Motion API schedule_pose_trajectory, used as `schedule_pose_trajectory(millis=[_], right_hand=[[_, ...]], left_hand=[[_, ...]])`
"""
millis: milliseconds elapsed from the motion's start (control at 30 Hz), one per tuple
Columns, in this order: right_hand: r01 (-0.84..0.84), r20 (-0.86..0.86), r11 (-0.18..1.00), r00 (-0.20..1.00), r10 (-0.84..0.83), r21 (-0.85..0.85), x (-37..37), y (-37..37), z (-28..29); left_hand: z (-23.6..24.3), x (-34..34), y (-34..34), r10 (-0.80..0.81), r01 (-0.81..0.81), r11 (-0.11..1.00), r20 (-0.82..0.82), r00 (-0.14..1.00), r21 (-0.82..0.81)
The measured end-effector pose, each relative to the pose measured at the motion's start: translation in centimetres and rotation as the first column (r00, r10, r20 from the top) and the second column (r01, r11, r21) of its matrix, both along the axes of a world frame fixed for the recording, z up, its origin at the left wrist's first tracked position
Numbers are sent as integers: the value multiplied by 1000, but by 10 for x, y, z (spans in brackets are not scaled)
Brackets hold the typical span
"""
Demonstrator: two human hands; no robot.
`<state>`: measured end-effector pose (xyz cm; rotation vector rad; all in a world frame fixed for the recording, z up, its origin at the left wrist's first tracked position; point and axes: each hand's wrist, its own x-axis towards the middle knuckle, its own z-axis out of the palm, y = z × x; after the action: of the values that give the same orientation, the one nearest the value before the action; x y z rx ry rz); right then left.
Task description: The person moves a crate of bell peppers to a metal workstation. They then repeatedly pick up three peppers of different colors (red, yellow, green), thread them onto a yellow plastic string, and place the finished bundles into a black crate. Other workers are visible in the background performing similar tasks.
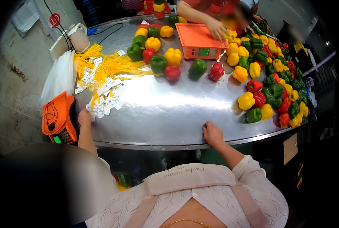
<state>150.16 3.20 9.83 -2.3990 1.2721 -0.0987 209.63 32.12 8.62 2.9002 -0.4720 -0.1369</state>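
My left hand (84, 117) rests on the steel table (158, 129) between an orange scale (57, 116) and the edge of a pile of yellow ties with white tags (101, 108); its fingers are curled, and I cannot make out anything under them. My right hand (212, 133) lies loosely closed on the near part of the table, holding nothing, left of a green pepper (254, 115). Red, yellow and green peppers (273, 95) are heaped along the right side. More peppers (159, 64) stand in a group at the back middle.
Another person's hand (216, 31) reaches over a second orange scale (200, 36) at the back. Clear plastic bags (55, 78) and a white appliance (78, 38) with black cables are at the left. A cardboard box (290, 148) is below the table's right edge.
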Motion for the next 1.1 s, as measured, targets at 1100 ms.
schedule_pose_trajectory(millis=[1100], right_hand=[[-47,54,996,997,51,-74,3,3,-6]], left_hand=[[-26,-33,26,69,-114,973,-219,973,-200]])
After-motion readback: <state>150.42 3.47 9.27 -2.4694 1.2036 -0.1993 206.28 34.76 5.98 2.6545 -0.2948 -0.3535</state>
